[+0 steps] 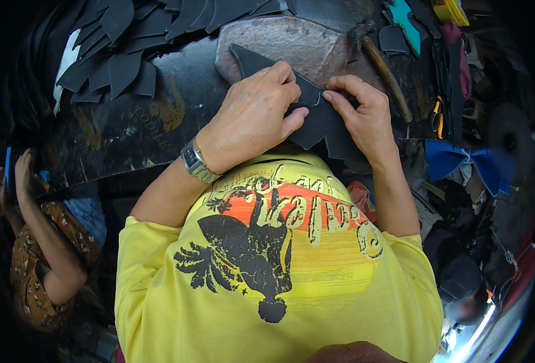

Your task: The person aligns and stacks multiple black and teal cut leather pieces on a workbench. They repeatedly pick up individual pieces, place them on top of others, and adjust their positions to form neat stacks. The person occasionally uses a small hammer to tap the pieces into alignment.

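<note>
A black sheet piece (321,126), cut to a pointed shape with a notched lower edge and looking like leather, lies partly over a worn grey slab (301,43) close in front of me. My left hand (252,109) rests on it with bent fingers, the thumb reaching toward its middle and the fingertips partly hidden. At the right, my right hand (362,107) pinches the piece's edge between thumb and forefinger. Beside that hand lies a hammer (387,75) with a wooden handle, its head at the slab's right side.
Many black cut pieces (113,57) overlap at the far left of the dark table (152,136). Scissors with orange handles (438,117), a teal template-like piece (405,25) and a yellow roll (450,11) lie at the right. Another person's arm (53,242) is at the left.
</note>
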{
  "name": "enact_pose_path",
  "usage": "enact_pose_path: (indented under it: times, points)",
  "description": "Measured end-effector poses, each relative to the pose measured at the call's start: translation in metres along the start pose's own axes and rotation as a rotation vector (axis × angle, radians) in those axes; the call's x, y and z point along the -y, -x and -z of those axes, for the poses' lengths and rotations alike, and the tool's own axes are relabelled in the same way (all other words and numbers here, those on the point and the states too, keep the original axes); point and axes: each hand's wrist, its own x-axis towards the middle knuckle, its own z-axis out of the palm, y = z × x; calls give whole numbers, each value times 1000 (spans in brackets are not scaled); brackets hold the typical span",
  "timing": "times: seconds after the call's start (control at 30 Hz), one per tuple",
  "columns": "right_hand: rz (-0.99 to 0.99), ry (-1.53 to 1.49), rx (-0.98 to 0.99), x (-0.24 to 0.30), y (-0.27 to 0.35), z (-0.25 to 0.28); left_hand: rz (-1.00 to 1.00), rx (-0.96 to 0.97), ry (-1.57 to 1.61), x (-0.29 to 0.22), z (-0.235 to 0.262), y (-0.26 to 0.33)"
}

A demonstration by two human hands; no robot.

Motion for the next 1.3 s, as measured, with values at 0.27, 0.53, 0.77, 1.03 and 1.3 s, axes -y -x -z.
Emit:
enact_pose_path:
  times: [0.27, 0.53, 0.77, 1.03, 1.3]
  points:
    - [214, 296, -104, 7, -4, -8, 7, -14, 3, 2, -2, 1]
    - [-124, -99, 250, 7, -16, 9, 10, -40, 6, 0, -3, 2]
    - [-64, -114, 343, 3, -21, 16, 16, -37, 14, 1, -3, 0]
    - [-114, -43, 353, 13, -22, 15, 119, -22, 56, -2, 9, 16]
    - [-96, -63, 342, 11, -23, 13, 66, -190, 120, 2, -8, 11]
